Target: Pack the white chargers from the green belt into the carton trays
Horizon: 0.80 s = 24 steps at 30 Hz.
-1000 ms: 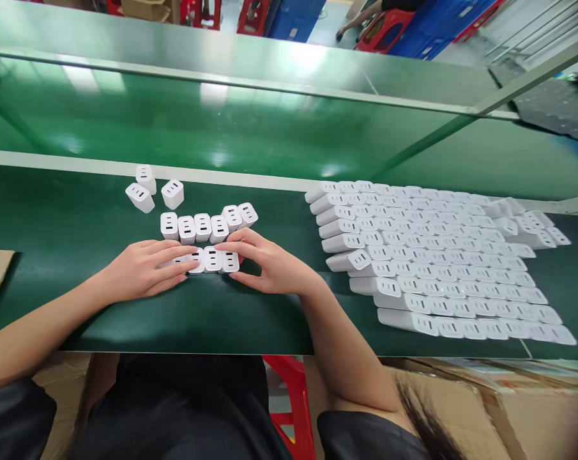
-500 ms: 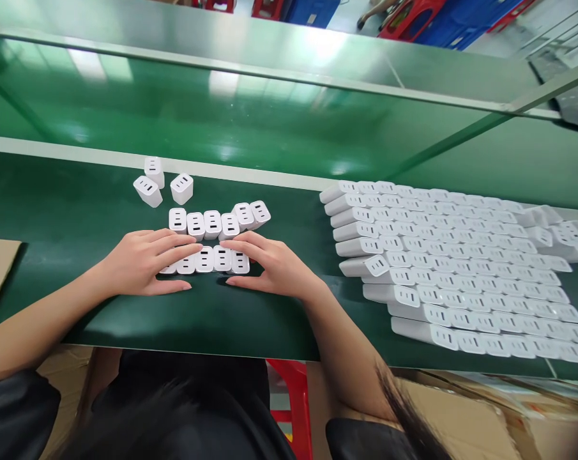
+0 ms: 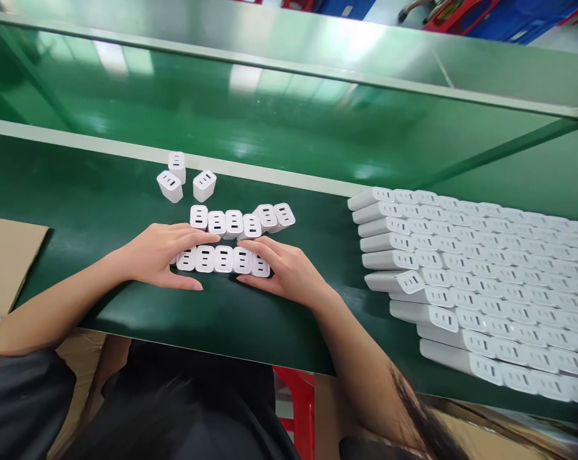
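Several white two-port chargers (image 3: 223, 259) stand upright in a short row on the green tabletop, port faces up. My left hand (image 3: 168, 254) lies around the row's left end, its fingers stretched along the back and its thumb apart in front; it partly covers the end charger. At the right end, my right hand (image 3: 281, 265) has its fingers behind the row and its thumb against the front, closed around the end chargers. Just behind stands a second, uneven row of chargers (image 3: 234, 222), its two rightmost ones tilted.
Three loose chargers (image 3: 205, 185) stand near the table's back edge. To the right, a large block of chargers (image 3: 461, 281) is packed in rows. Flat cardboard (image 3: 11, 255) lies at the left. A green panel (image 3: 269, 121) rises behind the table.
The view has shifted, so the table's contents appear farther right. My right thumb has come in against the front of the row. Both hands remain at the row's ends.
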Available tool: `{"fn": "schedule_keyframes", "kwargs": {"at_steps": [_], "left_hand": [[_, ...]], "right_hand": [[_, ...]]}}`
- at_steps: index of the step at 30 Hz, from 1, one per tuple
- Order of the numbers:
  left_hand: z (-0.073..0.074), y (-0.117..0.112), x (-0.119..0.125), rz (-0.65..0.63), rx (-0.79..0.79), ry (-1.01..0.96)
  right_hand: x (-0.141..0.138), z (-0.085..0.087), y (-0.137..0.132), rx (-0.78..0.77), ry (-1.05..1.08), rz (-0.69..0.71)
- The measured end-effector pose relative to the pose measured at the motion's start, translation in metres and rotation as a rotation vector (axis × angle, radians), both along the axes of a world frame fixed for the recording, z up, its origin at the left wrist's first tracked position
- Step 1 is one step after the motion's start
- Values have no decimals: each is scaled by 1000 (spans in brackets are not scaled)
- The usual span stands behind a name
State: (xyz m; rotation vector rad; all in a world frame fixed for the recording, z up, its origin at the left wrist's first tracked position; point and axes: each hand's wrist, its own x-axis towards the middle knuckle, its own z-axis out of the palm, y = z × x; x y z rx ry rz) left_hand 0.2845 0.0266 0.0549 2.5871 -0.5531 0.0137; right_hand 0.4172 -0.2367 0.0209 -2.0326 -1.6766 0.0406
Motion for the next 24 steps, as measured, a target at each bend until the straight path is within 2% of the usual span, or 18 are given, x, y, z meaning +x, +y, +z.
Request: {"fn": "schedule_keyframes", "kwargs": {"at_steps": [5, 8, 14, 17, 24], "left_hand": [[-1, 10, 2, 23, -402, 159], [0, 14, 3, 39, -565, 228], [-2, 22, 9, 45, -739, 512], [-3, 27, 12, 11, -769, 621], [0, 25, 13, -9, -766, 661]], "right_hand": [[0, 1, 1, -2, 0, -1], [0, 1, 0, 4, 2, 3], [1, -1, 0, 9, 1, 13], [1, -3, 0, 12, 6, 14], [0, -1, 1, 16, -11, 13]]}}
